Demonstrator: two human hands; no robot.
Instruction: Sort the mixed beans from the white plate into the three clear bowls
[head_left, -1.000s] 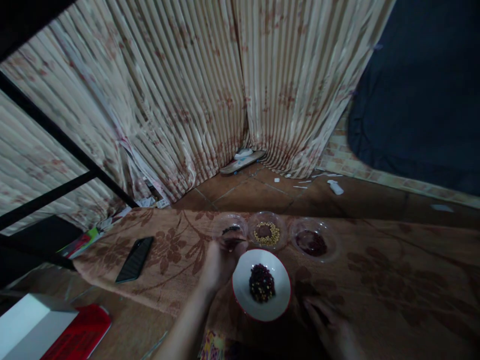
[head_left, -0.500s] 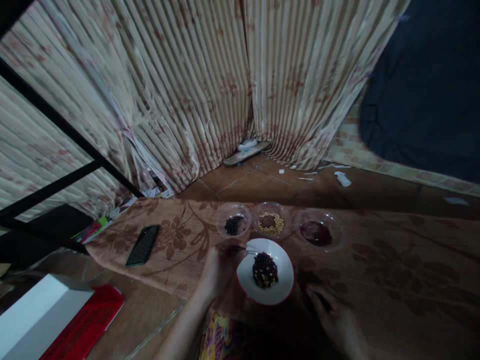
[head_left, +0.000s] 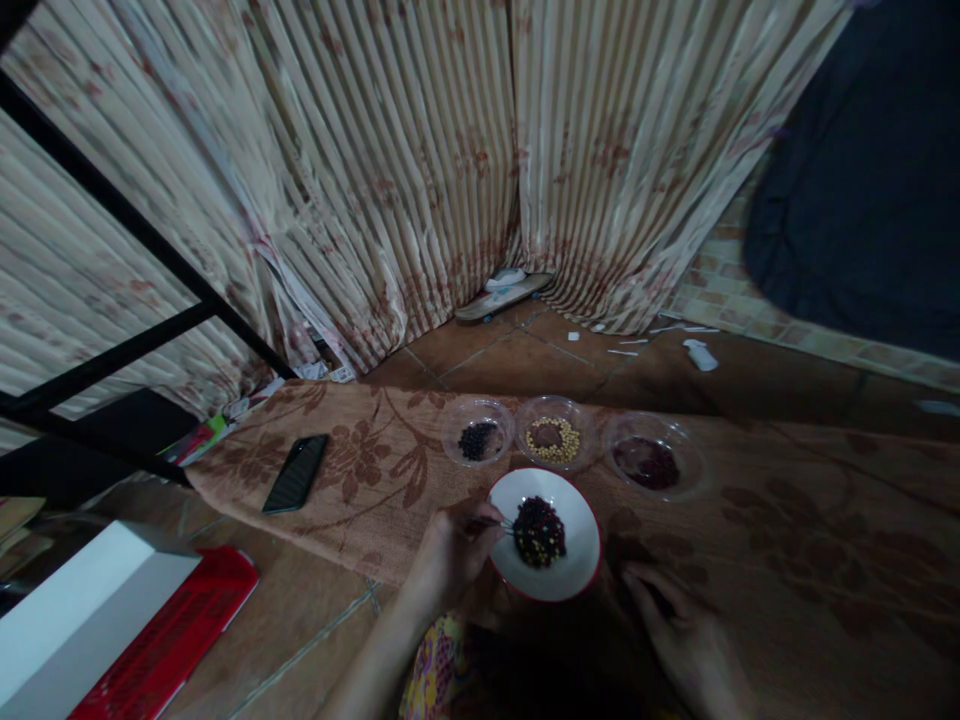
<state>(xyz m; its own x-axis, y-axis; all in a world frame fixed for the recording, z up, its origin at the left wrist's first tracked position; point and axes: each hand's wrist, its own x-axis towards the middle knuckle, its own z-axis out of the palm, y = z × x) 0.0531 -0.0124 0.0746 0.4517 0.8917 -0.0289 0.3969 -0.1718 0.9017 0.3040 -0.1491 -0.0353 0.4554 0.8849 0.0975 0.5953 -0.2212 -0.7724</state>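
A white bowl with a red rim (head_left: 581, 580) holds a mixed heap of dark, red and yellow beans (head_left: 540, 533). My left hand (head_left: 457, 548) is closed on metal tweezers (head_left: 505, 525), whose tips reach over the bowl's left side to the heap's edge. Whether a bean is between the tips is too small to tell. To the right of the bowl, my right hand (head_left: 682, 620) rests low on the cloth, thumb and fingers apart, holding nothing visible. Behind the bowl stand clear plastic dishes of black beans (head_left: 477, 440), yellow beans (head_left: 566, 440) and dark red beans (head_left: 652, 463).
A patterned brown cloth (head_left: 375, 500) covers the table. A phone (head_left: 296, 473) lies on its left part. Below left are a white box (head_left: 97, 610) and a red one (head_left: 172, 640). A black metal frame (head_left: 112, 350), striped curtains (head_left: 390, 180) and a skateboard (head_left: 506, 295) are beyond.
My left hand has lowered the tweezers from the bowl's upper left rim to the heap's left edge. The whole view has shifted slightly. My right hand stays beside the bowl.
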